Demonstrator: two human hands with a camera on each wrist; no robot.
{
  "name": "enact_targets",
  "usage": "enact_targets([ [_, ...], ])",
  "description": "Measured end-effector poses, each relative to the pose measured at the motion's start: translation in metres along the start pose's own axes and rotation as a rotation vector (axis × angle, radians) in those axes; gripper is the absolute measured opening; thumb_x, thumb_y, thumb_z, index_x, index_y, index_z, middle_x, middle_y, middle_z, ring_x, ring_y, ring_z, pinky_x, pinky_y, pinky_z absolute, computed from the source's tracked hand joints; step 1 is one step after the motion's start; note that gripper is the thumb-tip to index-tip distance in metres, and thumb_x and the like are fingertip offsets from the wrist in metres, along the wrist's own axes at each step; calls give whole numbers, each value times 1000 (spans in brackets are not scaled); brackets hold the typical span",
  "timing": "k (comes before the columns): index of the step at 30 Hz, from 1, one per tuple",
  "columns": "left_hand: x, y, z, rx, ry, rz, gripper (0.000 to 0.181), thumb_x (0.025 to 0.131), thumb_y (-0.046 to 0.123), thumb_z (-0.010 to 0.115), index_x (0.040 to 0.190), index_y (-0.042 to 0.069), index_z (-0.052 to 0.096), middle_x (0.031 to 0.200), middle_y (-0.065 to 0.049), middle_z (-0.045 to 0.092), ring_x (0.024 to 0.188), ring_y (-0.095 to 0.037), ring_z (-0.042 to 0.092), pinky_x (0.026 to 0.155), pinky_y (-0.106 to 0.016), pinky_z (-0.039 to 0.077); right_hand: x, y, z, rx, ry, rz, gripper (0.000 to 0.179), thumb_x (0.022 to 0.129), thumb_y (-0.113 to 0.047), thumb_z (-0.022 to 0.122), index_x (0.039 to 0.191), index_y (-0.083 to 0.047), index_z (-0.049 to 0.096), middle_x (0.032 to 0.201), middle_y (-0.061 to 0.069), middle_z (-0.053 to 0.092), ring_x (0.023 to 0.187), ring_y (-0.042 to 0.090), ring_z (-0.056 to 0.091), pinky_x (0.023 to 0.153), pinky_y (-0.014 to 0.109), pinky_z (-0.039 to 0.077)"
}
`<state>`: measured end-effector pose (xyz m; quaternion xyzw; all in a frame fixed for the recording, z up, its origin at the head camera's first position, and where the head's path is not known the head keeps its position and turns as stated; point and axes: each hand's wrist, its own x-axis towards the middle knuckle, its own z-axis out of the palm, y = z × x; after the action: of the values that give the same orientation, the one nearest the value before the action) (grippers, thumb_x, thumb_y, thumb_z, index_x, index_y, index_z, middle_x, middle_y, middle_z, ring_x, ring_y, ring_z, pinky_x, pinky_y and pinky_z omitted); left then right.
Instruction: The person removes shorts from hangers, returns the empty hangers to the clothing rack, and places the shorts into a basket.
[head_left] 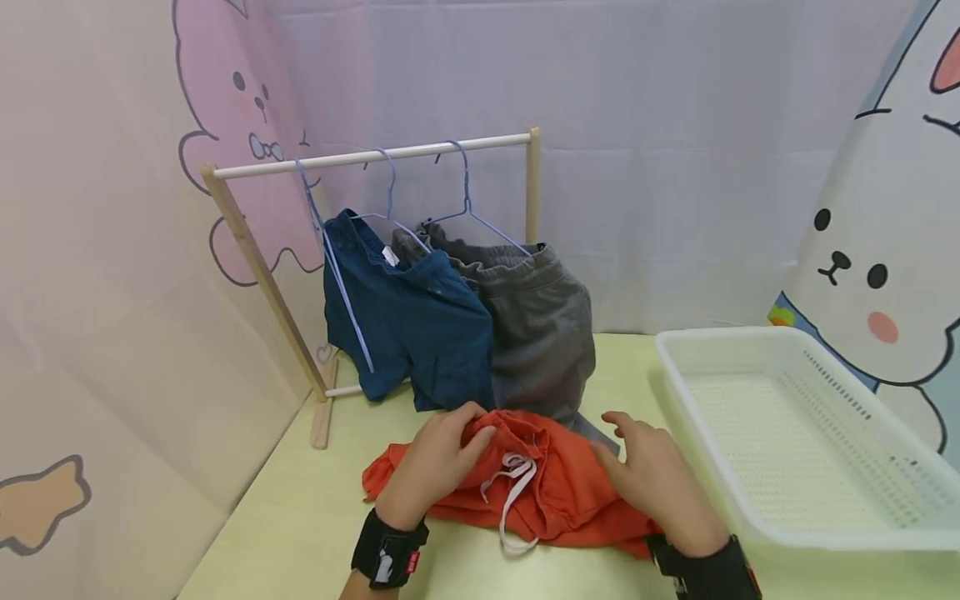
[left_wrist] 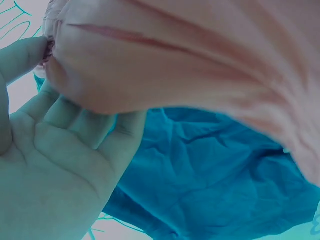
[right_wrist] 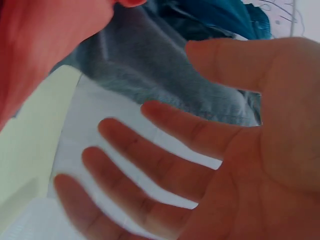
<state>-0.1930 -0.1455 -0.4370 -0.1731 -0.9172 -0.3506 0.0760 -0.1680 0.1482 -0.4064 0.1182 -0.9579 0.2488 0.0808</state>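
A pair of orange shorts [head_left: 570, 492] with a white drawstring [head_left: 517, 500] lies bunched on the table, its waistband lifted. My left hand [head_left: 431, 467] pinches that waistband, thumb on the near side and fingers behind the cloth, as the left wrist view shows. To the right of the shorts, my right hand [head_left: 660, 479] is held with spread fingers and nothing in its grasp; the right wrist view shows the bare palm [right_wrist: 235, 185]. Just behind, blue shorts [head_left: 408, 312] and grey shorts [head_left: 540, 325] hang on light-blue hangers.
A wooden rack with a white rod [head_left: 337, 158] stands at the back left. On its left part hangs a bare light-blue hanger [head_left: 341, 279], in front of the blue shorts. A white plastic basket [head_left: 720, 475] sits on the right of the pale-yellow table [head_left: 262, 533]. Printed curtains surround the table.
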Motion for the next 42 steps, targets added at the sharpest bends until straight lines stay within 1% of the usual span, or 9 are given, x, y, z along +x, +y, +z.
enact_targets([
  [5,-7,-5,-4,41,-19,-64,14,102,32,66,108,19,66,80,8,59,73,-13,56,65,-28,49,-7,15,8,-65,-76,98,59,98,-39,70,136,5,58,111,27,67,98,50,61,88,61,48],
  [10,-14,-15,-9,103,-44,-147,16,99,29,69,107,15,70,93,4,65,88,-18,56,77,-36,52,-11,24,10,-85,-183,193,78,92,-52,73,143,3,51,114,27,63,100,50,57,89,63,46],
  [15,-21,-26,-14,161,-46,-149,14,94,23,73,102,11,73,97,-2,67,91,-23,59,79,-44,50,-13,33,16,-88,-253,227,90,87,-59,75,146,3,48,112,28,60,89,44,60,82,62,50],
  [21,-30,-35,-15,146,-140,-269,30,93,26,74,116,8,74,133,-19,62,124,-41,54,97,-69,46,-13,40,29,-73,-288,230,92,86,-58,77,146,5,48,113,29,59,87,40,64,78,59,53],
  [25,-33,-48,-13,148,-182,-308,11,92,25,73,93,15,71,132,-22,63,139,-52,40,98,-79,38,-11,42,38,-69,-280,202,87,84,-52,80,144,4,50,112,26,61,88,39,64,80,60,52],
  [27,-33,-54,-12,147,-197,-299,17,91,23,74,80,17,62,127,-24,65,141,-56,36,98,-78,39,-10,41,40,-60,-266,184,82,83,-47,83,143,1,52,109,23,62,87,37,64,78,58,53],
  [34,-29,-61,-8,143,-255,-290,17,89,19,72,78,18,60,130,-27,62,128,-63,46,94,-73,44,-7,32,52,-1,-267,160,76,79,-29,87,144,-6,55,109,21,61,90,37,65,81,55,54],
  [38,-25,-60,-3,131,-289,-228,7,89,17,71,85,16,65,114,-15,66,109,-45,57,86,-58,47,-4,23,59,18,-277,137,75,79,-22,86,145,-7,55,122,26,61,102,44,65,86,58,53],
  [42,-21,-55,5,106,-329,-173,6,90,14,69,86,14,65,96,-6,57,88,-26,52,73,-42,38,-2,13,63,37,-268,114,73,77,-15,84,144,-8,56,130,28,59,109,44,64,89,58,53],
])
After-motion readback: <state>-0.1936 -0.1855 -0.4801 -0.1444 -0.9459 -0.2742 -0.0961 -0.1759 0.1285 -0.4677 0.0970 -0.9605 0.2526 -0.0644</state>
